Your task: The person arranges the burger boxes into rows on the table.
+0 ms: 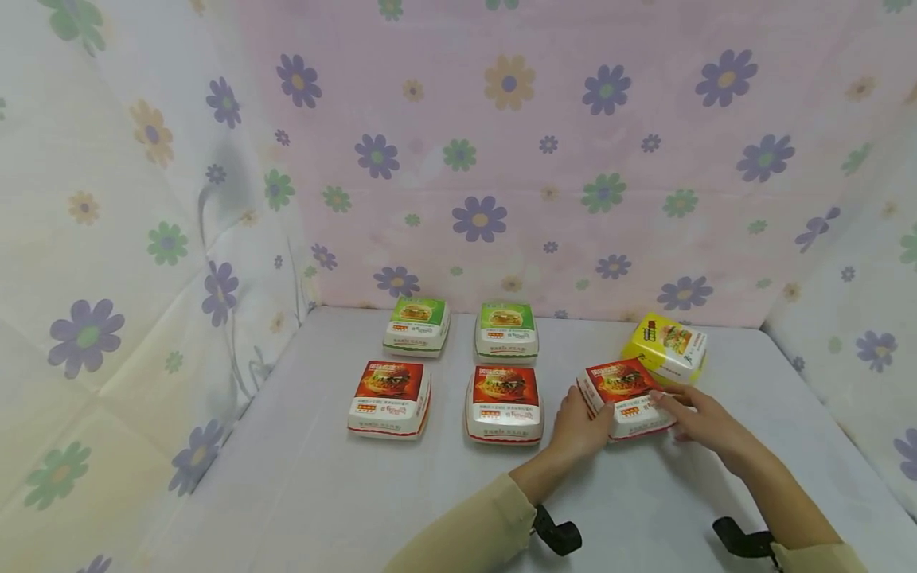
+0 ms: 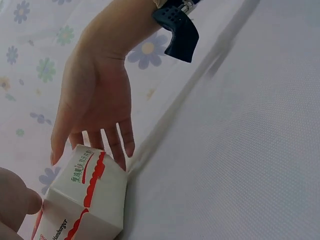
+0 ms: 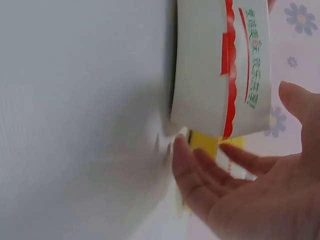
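Note:
A white burger box (image 1: 626,394) with a red picture lid sits slightly turned on the white tabletop at the right. My left hand (image 1: 579,426) holds its left side, thumb at the front corner and fingers along the side. Around the right side is my right hand (image 1: 705,418), fingers loosely spread. In the right wrist view, a gap shows between the right thumb and the box; its fingers hang just beyond the corner. Directly behind stands a yellow burger box (image 1: 666,348), close to the red one; whether they touch cannot be told.
Two more red-lidded burger boxes, one at left (image 1: 390,399) and one in the middle (image 1: 505,404), form a front row. Behind them stand two green-lidded boxes, one left (image 1: 417,326) and one right (image 1: 507,332). A flowered cloth (image 1: 530,159) walls the table's back and sides.

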Motion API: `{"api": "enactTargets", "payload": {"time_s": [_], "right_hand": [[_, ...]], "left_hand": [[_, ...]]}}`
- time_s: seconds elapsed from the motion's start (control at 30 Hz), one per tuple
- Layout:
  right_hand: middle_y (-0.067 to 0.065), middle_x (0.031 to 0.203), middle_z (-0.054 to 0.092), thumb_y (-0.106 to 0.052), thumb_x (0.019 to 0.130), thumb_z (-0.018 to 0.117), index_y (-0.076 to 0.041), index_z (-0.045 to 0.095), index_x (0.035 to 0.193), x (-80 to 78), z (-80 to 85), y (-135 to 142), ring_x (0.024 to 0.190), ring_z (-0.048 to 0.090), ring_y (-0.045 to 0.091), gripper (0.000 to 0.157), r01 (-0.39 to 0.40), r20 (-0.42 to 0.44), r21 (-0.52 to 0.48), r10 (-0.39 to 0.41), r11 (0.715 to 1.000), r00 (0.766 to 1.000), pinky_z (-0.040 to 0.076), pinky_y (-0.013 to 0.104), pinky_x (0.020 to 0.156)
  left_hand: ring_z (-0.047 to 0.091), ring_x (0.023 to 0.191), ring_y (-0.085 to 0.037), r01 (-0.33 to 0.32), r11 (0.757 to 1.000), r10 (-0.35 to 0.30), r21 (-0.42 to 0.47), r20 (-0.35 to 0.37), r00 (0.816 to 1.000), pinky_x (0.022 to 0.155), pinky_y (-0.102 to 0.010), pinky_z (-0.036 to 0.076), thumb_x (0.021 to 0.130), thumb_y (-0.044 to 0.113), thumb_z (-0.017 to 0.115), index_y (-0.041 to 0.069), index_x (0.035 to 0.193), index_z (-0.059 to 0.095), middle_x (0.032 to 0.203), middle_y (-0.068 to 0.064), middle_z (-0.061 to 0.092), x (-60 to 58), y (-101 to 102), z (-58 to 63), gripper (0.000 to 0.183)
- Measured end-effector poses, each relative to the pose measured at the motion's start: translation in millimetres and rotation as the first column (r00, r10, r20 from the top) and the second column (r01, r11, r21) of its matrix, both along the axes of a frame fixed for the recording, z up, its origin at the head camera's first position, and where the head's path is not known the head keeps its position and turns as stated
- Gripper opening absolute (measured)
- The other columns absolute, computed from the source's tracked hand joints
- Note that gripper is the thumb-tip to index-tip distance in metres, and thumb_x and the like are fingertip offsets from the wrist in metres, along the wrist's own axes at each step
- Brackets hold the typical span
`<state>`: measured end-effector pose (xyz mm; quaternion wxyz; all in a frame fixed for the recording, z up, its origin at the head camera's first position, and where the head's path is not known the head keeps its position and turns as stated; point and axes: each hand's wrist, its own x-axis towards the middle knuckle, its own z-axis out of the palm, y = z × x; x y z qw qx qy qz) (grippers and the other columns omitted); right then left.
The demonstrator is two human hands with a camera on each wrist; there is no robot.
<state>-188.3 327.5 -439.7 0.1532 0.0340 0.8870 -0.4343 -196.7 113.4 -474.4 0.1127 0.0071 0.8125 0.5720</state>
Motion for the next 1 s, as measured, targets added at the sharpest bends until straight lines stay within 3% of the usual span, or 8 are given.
{"api": "enactTargets", "payload": {"time_s": [0.13,0.27,0.43,0.67,1.0], "right_hand": [[0.033,0.148,0.039,-0.049,0.108,0.044,0.007,0.026,0.157,-2.7,-4.7,6.8,0.112,0.052,0.026,0.076,-0.022,-0.016,-0.102,0.021,0.995,1.0,0.056,0.033,0.083],[0.032,0.145,0.042,-0.048,0.109,0.043,0.009,0.025,0.157,-1.4,-9.2,8.7,0.108,0.054,0.022,0.076,-0.009,0.005,-0.131,0.01,0.991,1.0,0.056,0.032,0.083],[0.032,0.141,0.047,-0.048,0.109,0.044,0.013,0.029,0.154,0.8,-10.9,3.3,0.101,0.057,0.019,0.077,0.014,-0.008,-0.123,-0.016,0.992,1.0,0.057,0.031,0.08],[0.021,0.127,0.059,-0.049,0.109,0.043,0.012,0.037,0.15,5.9,-10.8,-3.6,0.096,0.057,0.016,0.075,0.056,-0.029,-0.082,-0.059,0.995,0.998,0.055,0.029,0.075],[0.025,0.132,0.054,-0.055,0.107,0.04,0.009,0.036,0.153,11.5,-11.4,-15.5,0.106,0.052,0.026,0.079,0.113,-0.053,-0.044,-0.115,0.993,0.992,0.048,0.033,0.077]], "left_hand": [[0.052,0.129,-0.028,0.021,1.0,-0.021,0.015,-0.01,1.0,0.111,-0.05,0.042,0.095,0.042,0.069,0.002,0.15,0.039,0.133,-0.012,0.055,0.7,-0.2,0.0,0.075],[0.051,0.131,-0.026,0.04,0.999,-0.04,0.017,-0.006,0.999,0.113,-0.049,0.041,0.094,0.038,0.071,0.002,0.151,0.039,0.137,-0.012,0.054,2.1,1.0,0.7,0.074],[0.043,0.141,-0.03,0.048,0.999,-0.048,0.006,0.006,0.999,0.118,-0.049,0.035,0.101,0.037,0.062,0.001,0.156,0.034,0.147,-0.017,0.047,1.6,1.2,2.3,0.071],[0.033,0.15,-0.03,0.062,0.998,-0.062,0.028,0.017,0.998,0.122,-0.049,0.028,0.105,0.035,0.056,0.0,0.158,0.03,0.156,-0.017,0.04,2.9,1.0,5.9,0.069],[0.029,0.151,-0.029,0.062,0.994,-0.061,0.086,-0.009,0.998,0.123,-0.048,0.026,0.106,0.033,0.052,-0.001,0.158,0.03,0.159,-0.017,0.037,6.2,-1.1,10.2,0.066]]}}
